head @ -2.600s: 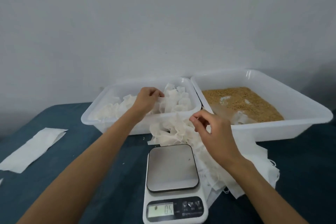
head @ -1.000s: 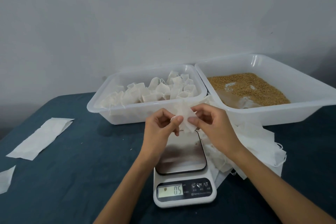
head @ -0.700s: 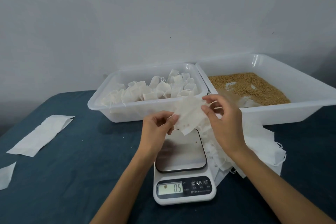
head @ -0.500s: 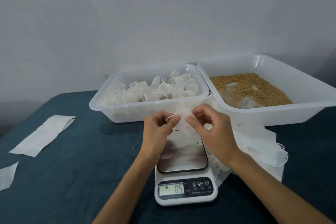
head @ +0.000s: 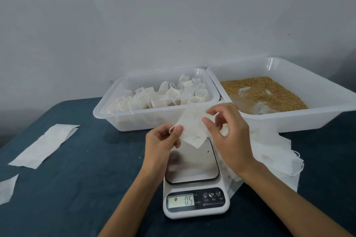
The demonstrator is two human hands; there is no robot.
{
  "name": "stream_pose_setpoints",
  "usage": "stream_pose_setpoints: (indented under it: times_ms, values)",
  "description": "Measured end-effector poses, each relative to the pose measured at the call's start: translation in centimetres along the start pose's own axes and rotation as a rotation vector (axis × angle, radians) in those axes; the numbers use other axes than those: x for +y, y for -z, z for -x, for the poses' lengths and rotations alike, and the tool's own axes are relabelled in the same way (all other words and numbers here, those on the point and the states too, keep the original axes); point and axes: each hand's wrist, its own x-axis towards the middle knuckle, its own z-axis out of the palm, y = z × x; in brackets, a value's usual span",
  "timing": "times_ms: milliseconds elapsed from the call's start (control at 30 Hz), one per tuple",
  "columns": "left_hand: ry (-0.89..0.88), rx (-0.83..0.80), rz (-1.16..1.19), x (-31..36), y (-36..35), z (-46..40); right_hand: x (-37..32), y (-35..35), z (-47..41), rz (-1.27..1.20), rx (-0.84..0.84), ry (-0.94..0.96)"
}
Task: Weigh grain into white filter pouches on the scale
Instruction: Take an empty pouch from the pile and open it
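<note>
Since half a second earlier, the white filter pouch (head: 193,128) had been spread out flatter between the two hands, and the right hand's (head: 230,136) fingers had opened wider around it. It hung in the air just above the far edge of the scale (head: 194,183), clear of the steel platform. The left hand (head: 163,141) pinched the pouch's left corner, where the drawstring loop showed, between thumb and curled forefinger. The right hand pinched the right edge between thumb and forefinger, its other fingers (head: 229,109) fanned loosely above the top of the pouch. The scale's display read 0.5.

Toward the far edge of the desk (head: 77,159) sat two white tubs side by side: the left tub (head: 154,121) held filled pouches, the right tub (head: 308,113) held grain (head: 264,90). A heap of empty pouches (head: 273,150) lay just right of the scale, touching it. Two white paper strips (head: 44,145) lay near the desk's left edge.
</note>
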Motion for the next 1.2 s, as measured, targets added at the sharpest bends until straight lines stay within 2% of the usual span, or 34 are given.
stream_pose_setpoints:
  times_ms: [100,233,400,467,567,667,767,900,1100,1200]
  values:
    - [-0.015,-0.012,0.009,-0.2,-0.3,0.1,-0.5,-0.5,0.7,-0.025,-0.136,0.153]
    - [-0.012,0.015,0.020,-0.5,-0.1,0.1,-0.3,-1.1,1.2,0.039,-0.388,0.098]
    - [0.002,0.011,0.062,-0.4,-0.1,0.1,-0.1,-0.9,1.0,-0.037,-0.374,0.012]
    - [0.016,0.009,0.066,-0.5,-0.2,0.1,-0.1,-1.0,1.2,0.014,-0.398,-0.011]
    - [0.023,0.017,0.083,-0.4,-0.4,0.1,-0.2,-1.2,1.5,0.144,-0.372,0.052]
    - [0.009,0.032,0.090,-0.1,-0.4,0.1,-0.3,-1.4,1.5,0.135,-0.325,0.089]
    - [-0.018,0.044,0.094,0.5,-0.7,0.4,-0.3,-1.1,1.2,-0.014,-0.275,-0.065]
    - [-0.133,-0.012,-0.037,0.4,-1.1,1.0,-0.5,-0.9,0.7,-0.223,-0.277,-0.330]
    - [-0.122,-0.091,-0.094,0.6,-1.4,1.1,-0.3,-0.7,0.6,-0.375,-0.321,-0.486]
    - [-0.105,-0.108,-0.115,0.6,-1.2,1.1,-0.6,-0.7,0.5,-0.364,-0.401,-0.428]
